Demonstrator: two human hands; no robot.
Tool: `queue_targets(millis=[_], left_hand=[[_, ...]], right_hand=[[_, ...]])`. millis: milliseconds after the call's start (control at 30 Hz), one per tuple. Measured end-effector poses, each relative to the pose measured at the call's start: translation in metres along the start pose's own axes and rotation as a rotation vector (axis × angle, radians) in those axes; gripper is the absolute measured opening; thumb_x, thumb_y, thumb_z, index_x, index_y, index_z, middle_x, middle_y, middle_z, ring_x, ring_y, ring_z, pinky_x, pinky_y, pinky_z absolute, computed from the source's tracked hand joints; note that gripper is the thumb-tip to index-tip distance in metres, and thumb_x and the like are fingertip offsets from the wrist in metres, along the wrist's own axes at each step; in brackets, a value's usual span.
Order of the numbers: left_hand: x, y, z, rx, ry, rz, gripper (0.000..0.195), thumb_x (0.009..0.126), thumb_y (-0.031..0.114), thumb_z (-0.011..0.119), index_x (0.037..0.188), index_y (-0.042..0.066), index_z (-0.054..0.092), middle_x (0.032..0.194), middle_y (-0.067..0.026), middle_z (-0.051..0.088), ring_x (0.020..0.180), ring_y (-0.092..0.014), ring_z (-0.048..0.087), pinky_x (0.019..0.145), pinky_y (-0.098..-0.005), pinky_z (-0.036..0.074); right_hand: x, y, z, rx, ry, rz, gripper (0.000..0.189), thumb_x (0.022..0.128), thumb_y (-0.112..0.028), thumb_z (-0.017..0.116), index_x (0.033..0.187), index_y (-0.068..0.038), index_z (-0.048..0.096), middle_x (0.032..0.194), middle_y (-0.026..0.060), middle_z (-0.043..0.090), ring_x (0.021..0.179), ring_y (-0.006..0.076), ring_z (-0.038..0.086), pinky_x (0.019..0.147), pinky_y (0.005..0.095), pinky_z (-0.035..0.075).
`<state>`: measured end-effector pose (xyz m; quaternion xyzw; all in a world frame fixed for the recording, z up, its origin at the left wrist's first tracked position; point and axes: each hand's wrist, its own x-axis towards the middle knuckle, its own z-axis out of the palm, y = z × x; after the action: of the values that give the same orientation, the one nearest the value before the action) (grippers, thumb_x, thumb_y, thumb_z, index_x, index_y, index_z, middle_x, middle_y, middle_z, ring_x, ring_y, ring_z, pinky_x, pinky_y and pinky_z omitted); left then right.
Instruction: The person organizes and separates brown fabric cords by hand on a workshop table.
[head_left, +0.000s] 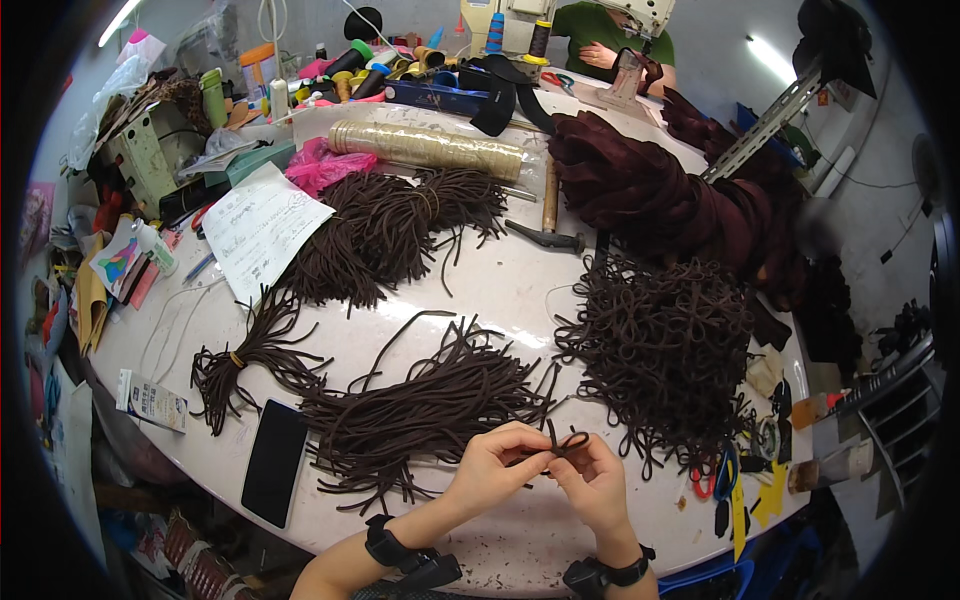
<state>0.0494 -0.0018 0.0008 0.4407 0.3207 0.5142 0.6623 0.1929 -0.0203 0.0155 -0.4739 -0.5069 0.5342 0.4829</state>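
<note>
Between my two hands, near the table's front edge, a dark brown cord (574, 442) is bent into loops. My left hand (510, 461) pinches it from the left with thumb and fingers. From the right, my right hand (589, 469) grips the same cord, a loop standing up beside its fingertips. Just left of my hands lies a loose pile of straight dark brown cords (420, 409). Farther left is a smaller bundle (238, 358) held by a band. A large heap of looped, knotted cords (660, 352) lies to the right.
A smartphone (274, 463) and a small carton (152, 401) lie left. Behind are tied cord bundles (375, 232), a handwritten sheet (262, 229), a hammer (550, 217), a wrapped roll (427, 150) and dark red material (660, 180). Scissors (724, 476) lie right. Another person (600, 45) sits across.
</note>
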Motion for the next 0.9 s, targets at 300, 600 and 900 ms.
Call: queue_targets(millis=[300,600,900], left_hand=[[0.003,0.014,-0.009,-0.060,-0.092,-0.254,0.015,0.080,0.011,0.058,0.087,-0.002,0.060,0.079,-0.0046,0.060,0.071,-0.006,0.054,0.060,-0.0171,0.043],[0.003,0.003,-0.010,0.004,-0.012,-0.214,0.016,0.081,0.014,0.057,0.084,-0.001,0.060,0.071,-0.0016,0.060,0.063,-0.005,0.053,0.056,-0.0173,0.042],[0.003,-0.001,-0.006,0.098,0.067,-0.147,0.013,0.082,0.012,0.056,0.085,-0.001,0.059,0.068,-0.0019,0.059,0.062,-0.005,0.053,0.055,-0.0179,0.042]], right_hand=[[0.000,-0.003,-0.002,-0.389,0.048,-0.203,0.007,0.073,-0.001,0.060,0.077,0.002,0.055,0.064,0.0031,0.056,0.055,0.0075,0.052,0.051,0.0188,0.041],[0.001,-0.014,0.005,-0.555,0.094,-0.288,0.008,0.068,0.003,0.060,0.076,0.003,0.060,0.058,0.0055,0.054,0.049,0.0094,0.050,0.046,0.0193,0.038],[0.002,-0.010,0.004,-0.591,0.102,-0.348,0.013,0.068,0.003,0.058,0.080,0.003,0.061,0.054,0.0065,0.050,0.042,0.0107,0.044,0.039,0.0219,0.034]])
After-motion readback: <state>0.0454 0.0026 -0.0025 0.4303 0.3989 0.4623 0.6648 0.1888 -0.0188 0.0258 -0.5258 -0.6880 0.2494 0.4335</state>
